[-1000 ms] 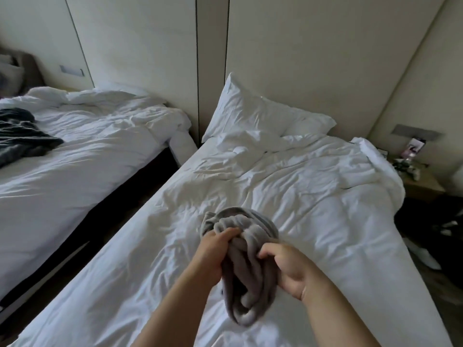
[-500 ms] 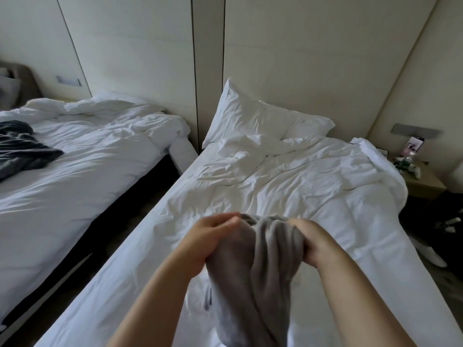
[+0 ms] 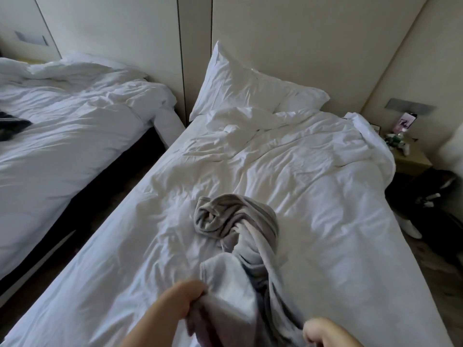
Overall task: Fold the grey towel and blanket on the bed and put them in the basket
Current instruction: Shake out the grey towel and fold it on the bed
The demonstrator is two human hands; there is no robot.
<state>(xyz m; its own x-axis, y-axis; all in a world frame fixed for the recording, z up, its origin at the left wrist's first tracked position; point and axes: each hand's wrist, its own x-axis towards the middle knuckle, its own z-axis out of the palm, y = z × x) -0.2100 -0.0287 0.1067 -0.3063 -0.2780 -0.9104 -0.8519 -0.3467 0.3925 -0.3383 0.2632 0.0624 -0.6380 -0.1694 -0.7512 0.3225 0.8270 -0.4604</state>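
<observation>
At the bottom of the view the left hand [image 3: 186, 303] has its fingers curled round the near left corner of the grey towel [image 3: 240, 271], bunching the cloth in a grip. The right hand [image 3: 325, 333] sits lower and to the right, knuckles curled against the towel's other near edge. It seems to be gripping too, though blur and the edge of the view hide its fingertips.

Between the two hands the near part of the towel is partly opened and raised off the bed [image 3: 325, 221]. From there it runs straight away from the person, its long axis pointing towards the pillow [image 3: 250, 88]. The far end lies on the white duvet as a twisted, knotted bundle, beyond both hands and somewhat nearer the left hand's line. Shaking or drawing out along that axis looks like what would free the twist before any fold.

Farther left, a dark grey blanket [image 3: 12, 123] rests on the second bed [image 3: 75, 151]. A nightstand [image 3: 411, 160] stands far right. No basket is in sight.
</observation>
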